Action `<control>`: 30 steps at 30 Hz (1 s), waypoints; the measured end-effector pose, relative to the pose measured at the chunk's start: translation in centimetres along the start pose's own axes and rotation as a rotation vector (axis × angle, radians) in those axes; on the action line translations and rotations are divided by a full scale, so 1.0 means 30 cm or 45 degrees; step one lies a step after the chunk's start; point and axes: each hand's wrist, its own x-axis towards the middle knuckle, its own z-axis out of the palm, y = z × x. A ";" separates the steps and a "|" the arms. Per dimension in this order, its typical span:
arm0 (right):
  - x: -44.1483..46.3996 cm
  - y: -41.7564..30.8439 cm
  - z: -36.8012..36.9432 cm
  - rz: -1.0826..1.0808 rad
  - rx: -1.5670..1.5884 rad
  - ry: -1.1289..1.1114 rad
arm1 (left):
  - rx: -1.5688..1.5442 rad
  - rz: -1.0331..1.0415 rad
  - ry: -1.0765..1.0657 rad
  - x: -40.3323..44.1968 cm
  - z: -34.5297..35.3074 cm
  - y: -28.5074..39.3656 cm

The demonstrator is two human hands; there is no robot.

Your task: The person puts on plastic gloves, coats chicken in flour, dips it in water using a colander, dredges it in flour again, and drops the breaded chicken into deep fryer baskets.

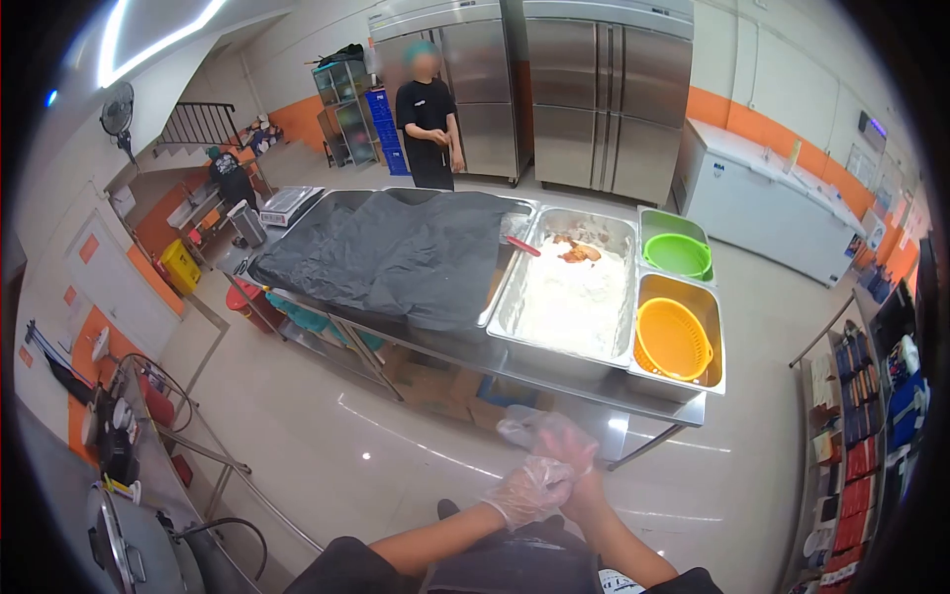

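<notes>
My left hand [529, 492] wears a clear plastic glove, and its fingers are closed at the base of my right hand, on the cuff of the other glove. A second clear plastic glove [519, 426] covers my right hand [566, 447] loosely, with its end flopping out to the left. Motion and the plastic blur the right fingers, so their pose is unclear. Both hands are together in front of my body, just short of the steel table [633, 398]. Beyond them stands a steel pan of white flour [569, 307], with brownish pieces at its far end and a red handle on its rim.
Right of the flour are a green basket [677, 255] and an orange basket [673, 339] in steel pans. Black plastic sheeting [386, 257] covers the table's left part. A person [427, 119] stands behind it; another person [231, 178] is farther left. A shelf rack [849, 445] stands right.
</notes>
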 end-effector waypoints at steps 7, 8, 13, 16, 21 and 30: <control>-0.102 -0.116 -0.167 -0.163 -0.077 0.230 | -0.027 -0.130 -0.218 0.093 0.201 0.106; -0.111 -0.117 -0.203 -0.176 -0.048 0.227 | -0.040 -0.110 -0.275 0.118 0.196 0.132; -0.117 -0.145 -0.309 -0.462 -0.012 -0.307 | -0.082 -0.103 -0.363 0.169 0.250 0.212; -0.170 -0.256 -0.244 -0.372 0.322 -0.351 | -0.084 -0.110 -0.459 0.197 0.267 0.265; -0.215 -0.346 -0.256 -0.375 -0.034 0.226 | -0.239 -0.059 -0.480 0.246 0.306 0.290; -0.187 -0.405 -0.348 -0.564 0.169 0.622 | -0.104 0.196 -0.682 0.374 0.325 0.320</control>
